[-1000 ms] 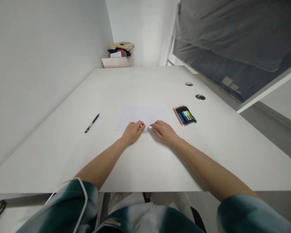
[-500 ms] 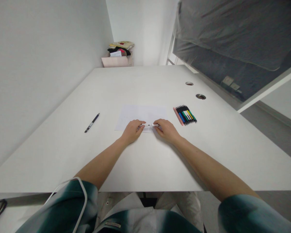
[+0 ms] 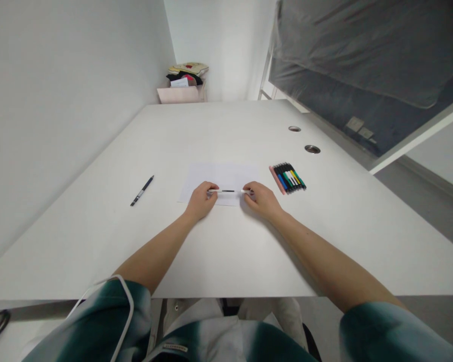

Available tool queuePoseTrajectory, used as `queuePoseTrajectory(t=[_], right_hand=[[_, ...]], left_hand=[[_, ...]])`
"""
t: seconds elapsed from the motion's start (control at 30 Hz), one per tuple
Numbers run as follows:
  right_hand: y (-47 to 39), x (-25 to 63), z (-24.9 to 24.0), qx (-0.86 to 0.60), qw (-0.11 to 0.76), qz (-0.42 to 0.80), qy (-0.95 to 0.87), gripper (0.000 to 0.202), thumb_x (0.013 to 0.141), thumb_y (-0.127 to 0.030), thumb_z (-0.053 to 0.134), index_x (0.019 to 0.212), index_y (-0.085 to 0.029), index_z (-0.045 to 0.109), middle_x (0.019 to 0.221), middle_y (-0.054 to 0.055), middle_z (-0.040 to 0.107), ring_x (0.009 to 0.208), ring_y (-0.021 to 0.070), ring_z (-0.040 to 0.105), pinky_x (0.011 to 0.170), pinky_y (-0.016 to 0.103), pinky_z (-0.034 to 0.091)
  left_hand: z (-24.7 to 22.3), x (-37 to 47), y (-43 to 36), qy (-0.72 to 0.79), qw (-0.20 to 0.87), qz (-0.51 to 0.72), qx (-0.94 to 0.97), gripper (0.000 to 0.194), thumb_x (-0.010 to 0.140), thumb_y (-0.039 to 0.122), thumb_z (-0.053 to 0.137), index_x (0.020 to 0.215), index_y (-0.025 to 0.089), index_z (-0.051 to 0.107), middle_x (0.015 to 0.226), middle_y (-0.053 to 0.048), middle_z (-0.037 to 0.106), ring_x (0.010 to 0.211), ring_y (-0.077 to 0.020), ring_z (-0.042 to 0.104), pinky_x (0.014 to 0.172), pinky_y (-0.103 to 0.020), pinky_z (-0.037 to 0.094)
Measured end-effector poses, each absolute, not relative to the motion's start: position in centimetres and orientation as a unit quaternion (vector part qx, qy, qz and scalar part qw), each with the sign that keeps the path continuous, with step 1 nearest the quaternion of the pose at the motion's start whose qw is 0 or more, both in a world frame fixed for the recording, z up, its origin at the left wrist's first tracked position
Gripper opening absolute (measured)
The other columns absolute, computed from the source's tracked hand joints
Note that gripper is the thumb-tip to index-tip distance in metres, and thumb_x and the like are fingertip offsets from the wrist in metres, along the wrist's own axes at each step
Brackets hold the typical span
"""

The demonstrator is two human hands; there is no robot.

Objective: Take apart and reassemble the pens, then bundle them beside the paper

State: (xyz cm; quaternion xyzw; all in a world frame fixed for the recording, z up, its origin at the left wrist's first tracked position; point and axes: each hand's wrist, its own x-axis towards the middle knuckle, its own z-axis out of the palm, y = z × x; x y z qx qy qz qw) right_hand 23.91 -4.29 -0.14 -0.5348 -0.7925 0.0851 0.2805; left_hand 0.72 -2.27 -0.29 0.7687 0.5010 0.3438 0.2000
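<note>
A slim white pen (image 3: 228,191) lies level between my two hands, just above a sheet of paper, with a thin dark stretch in its middle. Whether it is one piece or drawn apart, I cannot tell. My left hand (image 3: 201,202) pinches its left end between thumb and fingers. At the other end, my right hand (image 3: 263,201) is closed on the white tip, its fingers hiding part of it. Under and beyond the hands, the white sheet of paper (image 3: 222,173) lies flat on the table.
A dark pen (image 3: 142,190) lies alone to the left on the white table (image 3: 226,256). Right of the paper is a row of several pens (image 3: 288,178) with coloured bands. Two round grommets (image 3: 312,149) sit near the right edge; a pink box (image 3: 178,94) stands beyond the far end.
My hands have moved apart, the left one further left and the right one slightly right. More of the white pen and its dark middle now shows between them.
</note>
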Motion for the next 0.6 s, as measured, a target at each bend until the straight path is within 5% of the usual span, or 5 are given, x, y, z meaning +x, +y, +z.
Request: queuePoseTrajectory(t=[0.37, 0.6], right_hand=[[-4.09, 24.25, -0.15, -0.582, 0.293, 0.061, -0.756, 0.015, 0.077, -0.022, 0.052, 0.088, -0.02, 0.062, 0.086, 0.009, 0.068, 0.079, 0.0227, 0.06, 0.07, 0.033, 0.044], [-3.9, 24.16, -0.6, -0.569, 0.281, 0.061, -0.771, 0.019, 0.079, -0.021, 0.051, 0.093, -0.019, 0.064, 0.089, 0.009, 0.068, 0.083, 0.0229, 0.059, 0.074, 0.033, 0.044]], left_hand=[[-0.39, 0.1, -1.58, 0.577, 0.215, 0.407, 0.675, 0.011, 0.073, 0.017, 0.049, 0.079, 0.019, 0.058, 0.084, -0.002, 0.067, 0.083, -0.0188, 0.06, 0.081, -0.034, 0.049], [-0.13, 0.53, -2.23, 0.485, 0.187, 0.317, 0.794, 0.014, 0.077, 0.019, 0.056, 0.088, 0.019, 0.064, 0.091, -0.005, 0.067, 0.091, -0.0211, 0.059, 0.089, -0.038, 0.047]])
